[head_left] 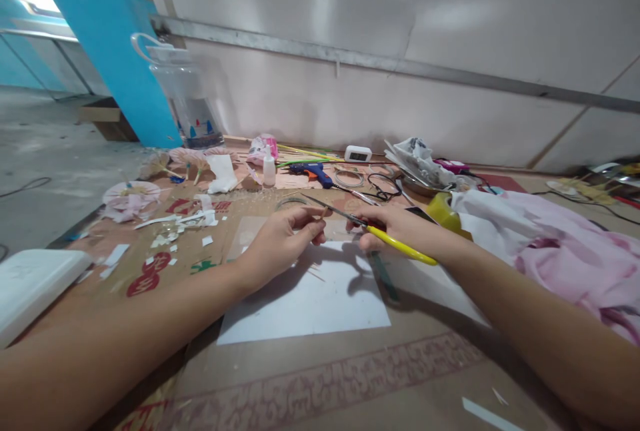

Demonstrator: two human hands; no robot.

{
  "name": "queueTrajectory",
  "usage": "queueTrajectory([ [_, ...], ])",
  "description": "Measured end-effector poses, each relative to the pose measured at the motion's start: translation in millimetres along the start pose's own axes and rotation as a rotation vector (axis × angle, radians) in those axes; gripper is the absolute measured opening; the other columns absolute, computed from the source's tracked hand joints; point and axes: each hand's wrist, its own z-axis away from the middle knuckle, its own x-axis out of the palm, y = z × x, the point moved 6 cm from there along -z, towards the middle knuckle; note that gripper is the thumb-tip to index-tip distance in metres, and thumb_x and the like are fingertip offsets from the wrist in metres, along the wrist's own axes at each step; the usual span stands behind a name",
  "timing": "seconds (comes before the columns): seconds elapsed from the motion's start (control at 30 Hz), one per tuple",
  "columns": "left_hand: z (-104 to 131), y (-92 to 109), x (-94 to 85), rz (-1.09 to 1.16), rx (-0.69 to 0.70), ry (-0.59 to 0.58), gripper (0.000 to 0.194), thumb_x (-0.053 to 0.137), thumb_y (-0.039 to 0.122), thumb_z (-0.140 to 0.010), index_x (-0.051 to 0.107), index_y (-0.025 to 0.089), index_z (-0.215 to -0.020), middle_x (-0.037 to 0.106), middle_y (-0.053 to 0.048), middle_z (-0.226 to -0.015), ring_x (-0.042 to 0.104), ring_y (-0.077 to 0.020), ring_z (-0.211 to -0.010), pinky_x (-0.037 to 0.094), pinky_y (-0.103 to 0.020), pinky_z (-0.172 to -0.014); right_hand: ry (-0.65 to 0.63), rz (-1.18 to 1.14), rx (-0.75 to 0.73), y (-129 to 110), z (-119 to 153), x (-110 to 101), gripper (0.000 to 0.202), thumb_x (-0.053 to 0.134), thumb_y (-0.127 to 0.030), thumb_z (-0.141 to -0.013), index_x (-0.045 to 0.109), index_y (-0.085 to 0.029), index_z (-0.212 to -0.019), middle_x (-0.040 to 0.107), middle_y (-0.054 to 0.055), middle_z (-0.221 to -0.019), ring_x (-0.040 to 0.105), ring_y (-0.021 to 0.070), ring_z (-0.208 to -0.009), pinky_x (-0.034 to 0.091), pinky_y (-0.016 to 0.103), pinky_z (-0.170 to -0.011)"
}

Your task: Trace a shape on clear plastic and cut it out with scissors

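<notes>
My left hand (287,239) pinches a thin, light brown stick (325,212) above a white sheet of paper (305,304). From the right, my right hand (387,225) is closed round scissors with yellow handles (400,244). The scissor blades point left and reach the stick near my left fingertips. Whether the blades touch it cannot be made out. A few thin sticks (315,273) lie on the sheet below my left hand. The sheet rests on brown cardboard (310,384) with red printing.
White paper scraps (167,237) lie left of the sheet, near a white box-like object (37,284). Behind are a glue gun (313,172), a small bottle (269,167) and a large water jug (187,97). Yellow tape (444,212) and pink cloth (565,251) are at right.
</notes>
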Motion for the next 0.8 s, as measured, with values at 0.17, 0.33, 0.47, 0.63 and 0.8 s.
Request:
queueTrajectory([
  [0.17, 1, -4, 1.6, 0.022, -0.022, -0.007, 0.03, 0.053, 0.036, -0.091, 0.063, 0.016, -0.111, 0.067, 0.0, -0.074, 0.055, -0.0104, -0.055, 0.045, -0.024, -0.052, 0.011, 0.042, -0.007, -4, 1, -2, 0.044, 0.063, -0.059, -0.083, 0.067, -0.02, -0.103, 0.068, 0.004, -0.09, 0.059, 0.0202, -0.078, 0.042, 0.029, -0.066],
  [0.33, 1, -3, 0.2, -0.019, -0.017, -0.008, 0.028, 0.053, 0.035, -0.091, 0.065, 0.015, -0.107, 0.067, 0.0, -0.073, 0.053, -0.0096, -0.053, 0.042, -0.023, -0.05, 0.005, 0.026, 0.032, -1, 1, -1, 0.044, 0.063, -0.059, -0.082, 0.068, -0.019, -0.099, 0.067, 0.003, -0.086, 0.057, 0.0191, -0.076, 0.04, 0.028, -0.064],
  [0.47, 1, -1, -0.8, -0.051, -0.013, -0.004, 0.026, 0.052, 0.036, -0.091, 0.066, 0.016, -0.099, 0.068, -0.001, -0.075, 0.052, -0.009, -0.051, 0.042, -0.023, -0.049, 0.022, -0.007, 0.085, 2, -1, 0, 0.04, 0.067, -0.055, -0.078, 0.07, -0.018, -0.092, 0.063, 0.002, -0.077, 0.053, 0.0174, -0.07, 0.037, 0.026, -0.061],
  [0.63, 0, 5, -5.4, -0.057, 0.029, 0.054, 0.024, 0.054, 0.037, -0.09, 0.066, 0.018, -0.097, 0.07, -0.002, -0.074, 0.06, -0.0127, -0.061, 0.049, -0.025, -0.057, 0.138, -0.048, 0.105, 1, -4, -1, 0.034, 0.071, -0.048, -0.075, 0.07, -0.018, -0.091, 0.062, 0.001, -0.073, 0.051, 0.016, -0.067, 0.035, 0.025, -0.059],
  [0.8, -12, 2, -23.7, -0.254, 0.019, 0.13, 0.025, 0.056, 0.038, -0.09, 0.072, 0.019, -0.087, 0.073, -0.002, -0.081, 0.066, -0.0163, -0.072, 0.052, -0.027, -0.065, 0.408, 0.182, 0.14, 17, -5, -12, 0.033, 0.067, -0.045, -0.08, 0.071, -0.018, -0.098, 0.064, 0.002, -0.072, 0.051, 0.0162, -0.062, 0.032, 0.025, -0.056],
])
